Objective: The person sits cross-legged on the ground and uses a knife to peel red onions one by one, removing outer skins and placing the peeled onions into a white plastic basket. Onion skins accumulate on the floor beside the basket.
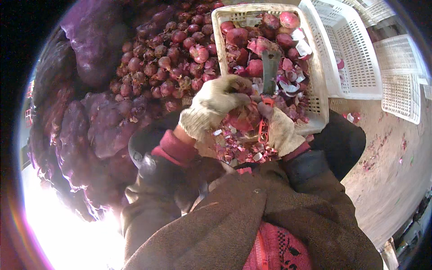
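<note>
My left hand (214, 103), in a pale work glove, curls its fingers around a red onion (241, 118) with loose, papery skin. The glove hides part of the onion. A knife (271, 72) with a broad metal blade and a slotted red handle is gripped in my right hand (282, 130), also gloved. Its blade points away from me, over a white plastic crate (320, 87). In that crate lie red onions (237, 36), peeled skins and white-and-purple cut pieces (289, 87). More onion scraps (236, 148) lie below my hands, between my legs.
A large heap of red onions (165, 62) spreads at the far left. Beside it bulge filled purple mesh sacks (104, 121). Further white perforated crates (357, 57) stand at the right, above a dusty floor (388, 162) with scattered skins. Bright glare covers the lower left.
</note>
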Demonstrator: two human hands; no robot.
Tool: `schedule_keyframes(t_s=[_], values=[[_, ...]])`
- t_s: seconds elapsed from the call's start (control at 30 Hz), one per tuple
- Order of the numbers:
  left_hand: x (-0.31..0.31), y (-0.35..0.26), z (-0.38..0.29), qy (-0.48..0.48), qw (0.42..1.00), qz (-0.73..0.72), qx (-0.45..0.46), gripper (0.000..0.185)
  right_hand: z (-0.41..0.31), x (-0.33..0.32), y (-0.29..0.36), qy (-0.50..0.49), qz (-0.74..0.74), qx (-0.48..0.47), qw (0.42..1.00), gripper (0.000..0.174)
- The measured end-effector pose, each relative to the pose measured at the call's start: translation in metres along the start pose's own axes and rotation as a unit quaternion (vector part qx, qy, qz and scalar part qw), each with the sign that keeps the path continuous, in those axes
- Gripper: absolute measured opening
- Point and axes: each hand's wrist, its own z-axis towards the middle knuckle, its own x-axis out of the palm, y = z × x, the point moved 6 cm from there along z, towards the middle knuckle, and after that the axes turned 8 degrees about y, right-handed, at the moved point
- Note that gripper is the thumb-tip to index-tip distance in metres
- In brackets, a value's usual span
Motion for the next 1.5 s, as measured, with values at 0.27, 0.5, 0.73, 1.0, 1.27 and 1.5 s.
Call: schedule_keyframes(t_s=[0.27, 0.5, 0.73, 1.0, 1.27, 1.5], values=[[0.052, 0.125, -0.056, -0.169, 0.964, -0.200, -0.042, 0.089, 0.012, -0.017, -0.049, -0.008, 0.097, 0.049, 0.994, 0.038], [0.039, 0.091, -0.058, -0.159, 0.961, 0.048, -0.222, 0.093, 0.002, -0.047, -0.036, -0.144, -0.373, -0.043, 0.915, 0.034], [0.036, 0.130, -0.039, -0.101, 0.946, 0.153, -0.269, 0.101, -0.020, -0.030, -0.016, -0.137, -0.746, 0.062, 0.649, 0.029], [0.037, 0.134, -0.038, -0.090, 0.953, 0.131, -0.259, 0.094, -0.027, -0.040, -0.029, -0.112, -0.770, 0.100, 0.620, 0.023], [0.041, 0.137, -0.038, -0.109, 0.970, 0.085, -0.198, 0.083, -0.027, -0.039, -0.036, -0.086, -0.774, 0.079, 0.623, 0.023], [0.055, 0.163, -0.029, -0.119, 0.979, 0.053, -0.159, 0.094, -0.019, -0.046, -0.039, -0.120, -0.777, 0.102, 0.610, 0.023]])
